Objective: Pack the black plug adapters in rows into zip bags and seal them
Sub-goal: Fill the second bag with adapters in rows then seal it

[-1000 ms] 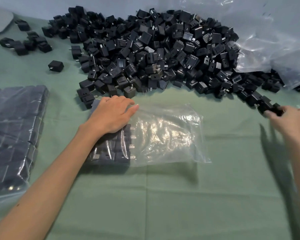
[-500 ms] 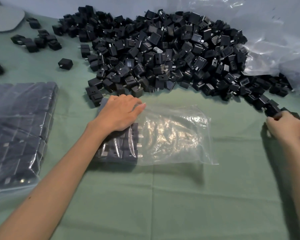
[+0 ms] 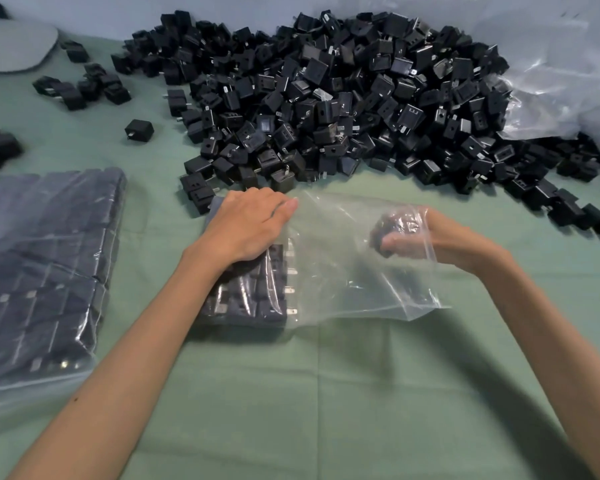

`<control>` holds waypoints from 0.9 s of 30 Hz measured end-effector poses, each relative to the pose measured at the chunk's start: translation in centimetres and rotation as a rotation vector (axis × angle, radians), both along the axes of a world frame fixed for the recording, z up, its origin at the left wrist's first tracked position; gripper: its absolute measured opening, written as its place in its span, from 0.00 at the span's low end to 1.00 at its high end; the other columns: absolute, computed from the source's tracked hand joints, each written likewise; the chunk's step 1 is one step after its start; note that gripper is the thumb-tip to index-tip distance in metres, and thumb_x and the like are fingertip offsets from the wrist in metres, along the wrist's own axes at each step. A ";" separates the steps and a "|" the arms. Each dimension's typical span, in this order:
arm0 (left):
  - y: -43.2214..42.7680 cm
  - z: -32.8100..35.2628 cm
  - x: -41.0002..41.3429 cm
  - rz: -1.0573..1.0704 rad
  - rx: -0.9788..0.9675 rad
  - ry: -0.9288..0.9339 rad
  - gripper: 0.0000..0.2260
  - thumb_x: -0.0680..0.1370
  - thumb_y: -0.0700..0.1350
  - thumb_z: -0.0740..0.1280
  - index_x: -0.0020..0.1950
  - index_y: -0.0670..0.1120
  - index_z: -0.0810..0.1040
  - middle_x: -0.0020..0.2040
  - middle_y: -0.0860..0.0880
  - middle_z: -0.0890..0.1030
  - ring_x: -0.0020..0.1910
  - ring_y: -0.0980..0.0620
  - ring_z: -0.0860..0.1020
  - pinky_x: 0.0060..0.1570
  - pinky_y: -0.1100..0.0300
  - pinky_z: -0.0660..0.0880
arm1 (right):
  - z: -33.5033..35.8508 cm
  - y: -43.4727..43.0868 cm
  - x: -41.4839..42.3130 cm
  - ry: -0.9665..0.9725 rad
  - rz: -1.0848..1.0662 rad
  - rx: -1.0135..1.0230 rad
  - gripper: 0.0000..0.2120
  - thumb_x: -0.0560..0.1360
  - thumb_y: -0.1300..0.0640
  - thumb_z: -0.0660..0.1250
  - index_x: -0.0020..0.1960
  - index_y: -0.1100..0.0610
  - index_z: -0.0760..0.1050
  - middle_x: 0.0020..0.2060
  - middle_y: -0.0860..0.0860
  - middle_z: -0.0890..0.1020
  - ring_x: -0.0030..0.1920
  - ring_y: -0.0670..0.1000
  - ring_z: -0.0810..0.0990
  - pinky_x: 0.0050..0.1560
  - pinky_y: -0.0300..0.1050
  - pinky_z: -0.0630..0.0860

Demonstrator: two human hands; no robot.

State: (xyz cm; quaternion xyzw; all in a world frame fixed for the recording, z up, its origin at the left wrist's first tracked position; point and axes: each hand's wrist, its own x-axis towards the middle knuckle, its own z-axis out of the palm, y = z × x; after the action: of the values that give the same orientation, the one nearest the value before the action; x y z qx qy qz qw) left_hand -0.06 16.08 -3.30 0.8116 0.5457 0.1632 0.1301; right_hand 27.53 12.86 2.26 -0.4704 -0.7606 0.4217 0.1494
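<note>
A clear zip bag lies on the green cloth in the middle, its mouth to the right. Rows of black plug adapters fill its left end, prongs pointing right. My left hand rests flat on top of those rows, pressing through the plastic. My right hand is inside the bag's mouth, fingers curled round black adapters seen through the film. A big heap of loose adapters lies behind the bag.
A filled bag of adapters lies at the left. Small loose clusters sit at the far left. Crumpled clear plastic is at the back right. A trail of adapters runs along the right.
My right hand has come in from the right-hand trail with adapters and gone into the bag's mouth, lifting the plastic. My left hand has stayed on the packed rows.
</note>
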 end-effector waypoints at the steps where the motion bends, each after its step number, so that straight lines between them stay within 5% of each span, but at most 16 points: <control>1: 0.0 0.0 0.0 -0.003 0.003 -0.003 0.27 0.79 0.61 0.41 0.55 0.50 0.75 0.51 0.52 0.77 0.52 0.51 0.72 0.55 0.56 0.56 | 0.2 0.1 -0.2 -0.037 0.008 0.005 0.14 0.65 0.44 0.74 0.43 0.53 0.81 0.35 0.44 0.83 0.38 0.42 0.82 0.40 0.33 0.75; 5: 0.1 -0.2 0.0 -0.011 0.008 -0.017 0.24 0.81 0.60 0.43 0.56 0.50 0.75 0.51 0.52 0.77 0.51 0.52 0.71 0.55 0.55 0.56 | 0.3 -0.2 -0.1 0.085 0.031 -0.170 0.20 0.71 0.40 0.65 0.51 0.55 0.80 0.36 0.45 0.81 0.35 0.43 0.78 0.33 0.30 0.71; 7: 0.2 -0.2 0.0 -0.012 0.004 -0.022 0.24 0.82 0.59 0.44 0.56 0.50 0.76 0.51 0.52 0.77 0.51 0.52 0.71 0.55 0.55 0.56 | -0.3 -0.2 -1.0 0.137 0.065 -0.220 0.14 0.76 0.45 0.60 0.57 0.49 0.78 0.40 0.46 0.81 0.37 0.43 0.76 0.34 0.33 0.72; 11: 0.2 -0.3 0.0 -0.005 0.001 -0.014 0.27 0.80 0.61 0.40 0.53 0.48 0.75 0.48 0.51 0.76 0.49 0.51 0.71 0.53 0.57 0.55 | -2.0 0.9 -4.8 0.103 0.125 -0.162 0.20 0.78 0.63 0.64 0.68 0.53 0.68 0.54 0.54 0.78 0.51 0.46 0.79 0.52 0.38 0.75; 13: 0.2 -0.3 0.0 -0.002 0.018 -0.004 0.29 0.78 0.61 0.37 0.51 0.47 0.74 0.45 0.50 0.75 0.47 0.51 0.71 0.52 0.56 0.56 | -2.6 1.7 -6.7 0.047 0.089 -0.077 0.22 0.78 0.66 0.64 0.71 0.58 0.67 0.62 0.55 0.76 0.59 0.47 0.77 0.57 0.29 0.71; 15: 0.3 -0.3 0.0 -0.002 0.035 0.020 0.30 0.79 0.61 0.36 0.50 0.47 0.73 0.44 0.51 0.74 0.45 0.52 0.70 0.52 0.54 0.58 | -2.8 2.3 -8.6 -0.088 0.123 0.153 0.18 0.77 0.65 0.65 0.66 0.59 0.73 0.59 0.50 0.78 0.55 0.44 0.76 0.50 0.20 0.65; 17: 0.4 -0.3 0.0 0.005 0.039 0.016 0.27 0.80 0.59 0.38 0.51 0.48 0.74 0.45 0.51 0.75 0.46 0.52 0.70 0.52 0.55 0.58 | -3.2 2.4 -9.9 -0.107 0.150 0.275 0.12 0.75 0.66 0.67 0.58 0.61 0.79 0.54 0.51 0.81 0.48 0.44 0.78 0.47 0.22 0.66; 19: 0.5 -0.3 -0.1 0.008 0.039 0.005 0.27 0.80 0.60 0.39 0.50 0.47 0.74 0.45 0.50 0.76 0.45 0.52 0.70 0.50 0.56 0.56 | -3.3 2.3 -10.4 -0.051 0.187 0.305 0.10 0.75 0.69 0.66 0.55 0.65 0.80 0.50 0.53 0.81 0.44 0.41 0.78 0.46 0.24 0.68; 25: 0.4 -0.2 0.0 0.007 0.029 0.004 0.29 0.78 0.60 0.38 0.52 0.48 0.76 0.47 0.50 0.77 0.47 0.53 0.71 0.55 0.54 0.59 | -3.6 2.4 -9.9 0.101 0.352 0.247 0.08 0.78 0.73 0.60 0.52 0.74 0.76 0.55 0.70 0.75 0.54 0.58 0.74 0.54 0.39 0.70; 27: 0.3 -0.2 0.1 0.018 0.030 0.002 0.27 0.79 0.60 0.41 0.54 0.49 0.76 0.49 0.51 0.78 0.49 0.52 0.72 0.56 0.54 0.59 | -4.1 2.3 -10.4 0.119 0.210 0.228 0.05 0.77 0.69 0.64 0.49 0.69 0.78 0.51 0.64 0.79 0.46 0.45 0.78 0.47 0.35 0.73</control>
State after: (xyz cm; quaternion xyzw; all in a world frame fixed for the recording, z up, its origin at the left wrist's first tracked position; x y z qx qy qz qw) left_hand 0.07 16.38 -3.45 0.8086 0.5506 0.1719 0.1158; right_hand 17.13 15.13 -1.81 -0.3422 -0.8385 0.3730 0.2018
